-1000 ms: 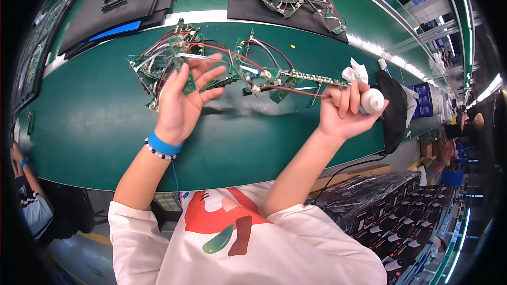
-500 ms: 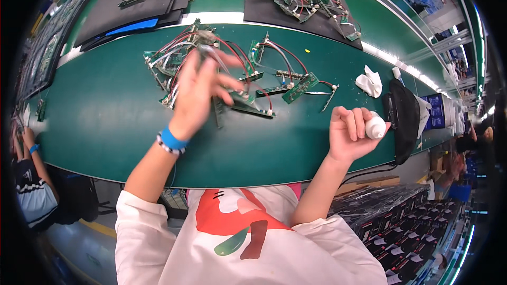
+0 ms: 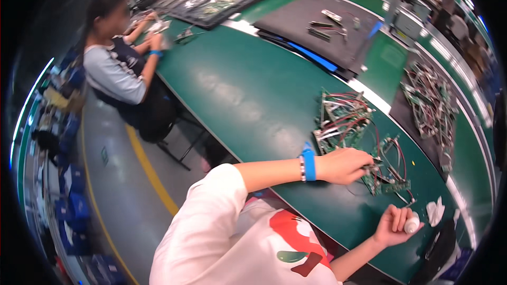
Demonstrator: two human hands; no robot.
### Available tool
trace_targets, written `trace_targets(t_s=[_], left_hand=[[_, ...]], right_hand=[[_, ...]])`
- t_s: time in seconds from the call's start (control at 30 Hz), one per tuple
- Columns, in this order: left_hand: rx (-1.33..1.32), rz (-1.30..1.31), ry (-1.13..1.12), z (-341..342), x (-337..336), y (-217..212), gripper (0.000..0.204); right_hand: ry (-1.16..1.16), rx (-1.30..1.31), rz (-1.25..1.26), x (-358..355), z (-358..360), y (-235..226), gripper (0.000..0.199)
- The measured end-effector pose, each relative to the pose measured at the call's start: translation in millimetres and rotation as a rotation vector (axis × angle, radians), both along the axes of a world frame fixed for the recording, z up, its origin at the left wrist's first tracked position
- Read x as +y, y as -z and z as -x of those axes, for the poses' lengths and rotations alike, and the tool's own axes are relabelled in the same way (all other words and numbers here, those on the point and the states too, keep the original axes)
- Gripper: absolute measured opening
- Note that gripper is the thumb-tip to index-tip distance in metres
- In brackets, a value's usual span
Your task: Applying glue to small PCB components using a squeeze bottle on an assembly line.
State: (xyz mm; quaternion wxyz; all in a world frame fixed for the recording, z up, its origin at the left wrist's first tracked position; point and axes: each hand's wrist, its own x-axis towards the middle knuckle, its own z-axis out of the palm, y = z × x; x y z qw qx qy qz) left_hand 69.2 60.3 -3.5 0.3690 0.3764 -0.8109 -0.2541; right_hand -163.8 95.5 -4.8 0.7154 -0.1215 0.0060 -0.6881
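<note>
My left hand [image 3: 346,166], with a blue wristband, reaches over the table beside a cluster of wired circuit boards. Its fingers are closed at the edge of a small green circuit board [image 3: 376,168], partly covered by the fingertips. A heap of green boards with red, black and white wires [image 3: 344,116] lies just beyond this hand. Lower right, my right hand [image 3: 392,227] is curled around a small white bottle [image 3: 412,224], its nozzle end showing. A crumpled white tissue [image 3: 435,211] lies near the bottle.
The green table [image 3: 237,95] stretches to the far left, where a co-worker [image 3: 119,68] sits handling something small. Dark mats [image 3: 311,18] with a few boards lie at the back. More wired boards [image 3: 430,100] are piled on a mat at right. A black bag-like object [image 3: 441,250] sits near the right end.
The view has swung left, bringing the co-worker fully into sight. My left hand has moved from over the heap to boards on its right, fingers now closed. The right hand still holds the bottle.
</note>
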Motion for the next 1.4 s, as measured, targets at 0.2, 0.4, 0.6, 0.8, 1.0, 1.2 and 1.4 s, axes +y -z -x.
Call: trace_targets(t_s=[0.2, 0.4, 0.6, 0.8, 1.0, 1.2, 1.4], left_hand=[[-0.071, -0.092, -0.061, 4, -1, -14, 0.014], [0.575, -0.251, -0.325, 18, -30, -26, 0.015], [0.117, 0.205, -0.688, -11, -56, -23, 0.029], [-0.409, 0.602, -0.661, 6, -40, -73, 0.032], [-0.494, 0.295, -0.068, 116, -96, -45, 0.033], [-1.096, -0.248, -0.155, 106, -131, -46, 0.035], [-0.750, -0.041, -0.208, 84, -138, -5, 0.018]], right_hand=[[-0.024, -0.116, -0.024, 1, 18, 9, 0.032], [0.108, -0.241, -0.116, 10, 48, 20, 0.024], [0.145, -0.164, -0.099, 14, 74, 10, 0.022], [0.182, 0.096, -0.149, -39, 103, -42, 0.043], [0.294, 0.024, -0.292, -77, 115, -3, 0.051], [0.328, 0.074, -0.286, -67, 120, 5, 0.052], [0.277, 0.041, -0.309, -66, 106, -2, 0.051]])
